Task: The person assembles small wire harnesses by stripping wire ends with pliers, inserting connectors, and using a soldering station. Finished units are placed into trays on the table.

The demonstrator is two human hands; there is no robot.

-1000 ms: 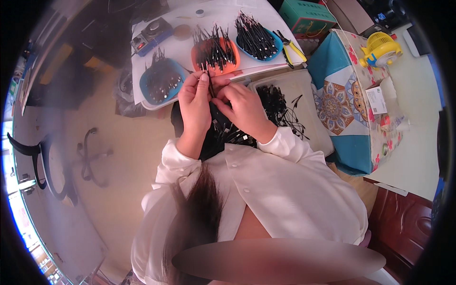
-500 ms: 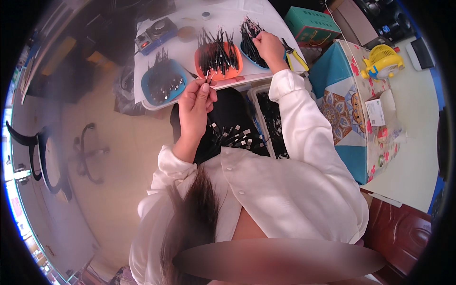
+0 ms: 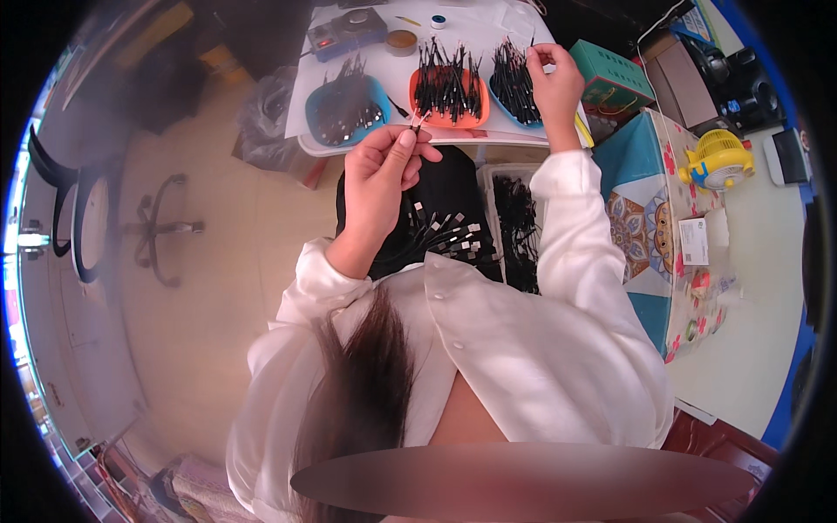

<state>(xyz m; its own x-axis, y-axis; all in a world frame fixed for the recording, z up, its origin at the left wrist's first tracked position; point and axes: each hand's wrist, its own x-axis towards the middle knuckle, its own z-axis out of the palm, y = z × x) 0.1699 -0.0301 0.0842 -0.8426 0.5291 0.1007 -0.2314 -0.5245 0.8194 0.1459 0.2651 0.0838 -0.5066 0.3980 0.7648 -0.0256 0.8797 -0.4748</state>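
My left hand (image 3: 375,183) pinches thin black cables (image 3: 415,129) with pale stripped wire ends, just in front of an orange tray (image 3: 446,124). A pile of short black cable pieces (image 3: 449,83) fills that tray. My right hand (image 3: 558,85) is closed at the right side of a blue tray (image 3: 499,94) heaped with similar black pieces (image 3: 516,78). A thin dark piece (image 3: 533,41) shows at its fingertips. Black cables with silver USB-like plugs (image 3: 449,235) lie across my lap. Another blue tray (image 3: 316,112) with black pieces stands at the left.
Behind the trays are a grey-blue box with a red light (image 3: 347,35), a round tin (image 3: 401,42) and a small spool (image 3: 438,21). A bin of black parts (image 3: 516,228) sits below the white table's edge. To the right are a green box (image 3: 610,77) and a yellow fan (image 3: 718,159).
The view has shifted, so the table sits farther right. My right hand has come off the pile to the tray's right side, a thin dark piece at its fingertips. My left hand keeps its pinch.
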